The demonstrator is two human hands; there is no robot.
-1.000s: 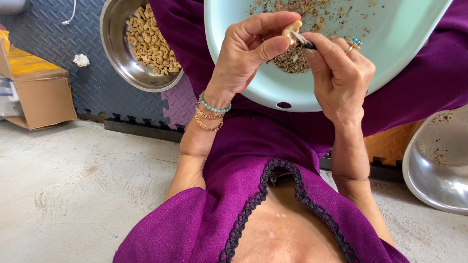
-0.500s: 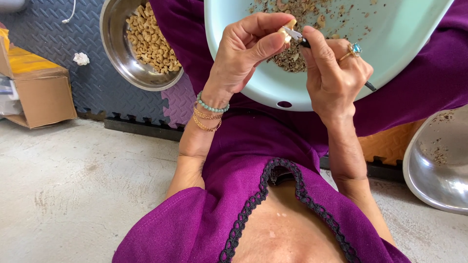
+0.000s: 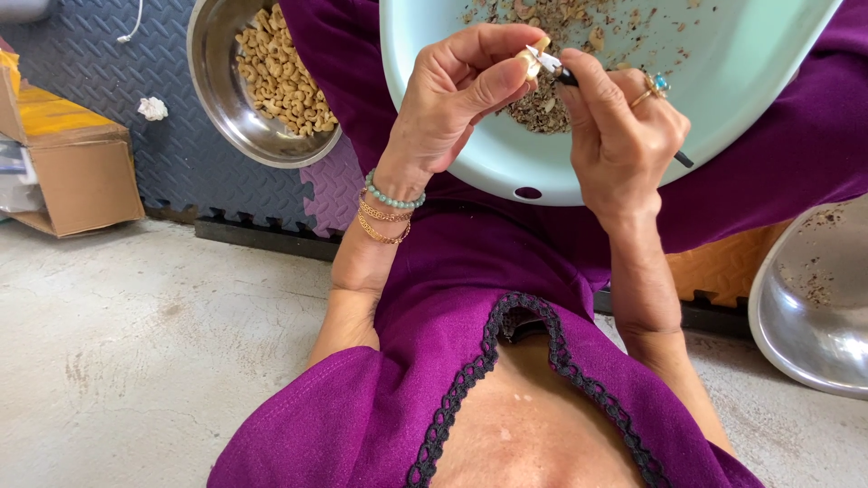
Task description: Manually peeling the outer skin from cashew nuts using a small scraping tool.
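A pale green plastic basin (image 3: 723, 99) holds husks; beside its rim the steel bowl (image 3: 217, 99) holds cashews. Left hand (image 3: 452, 99) pinches a pale cashew nut (image 3: 530, 60); right hand (image 3: 624, 136) grips a small black-handled knife (image 3: 565, 76).

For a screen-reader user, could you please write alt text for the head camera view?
The left hand pinches a pale cashew while the right hand works a small knife against it, over a pale green basin of shell scraps. A steel bowl of peeled cashews sits alongside.
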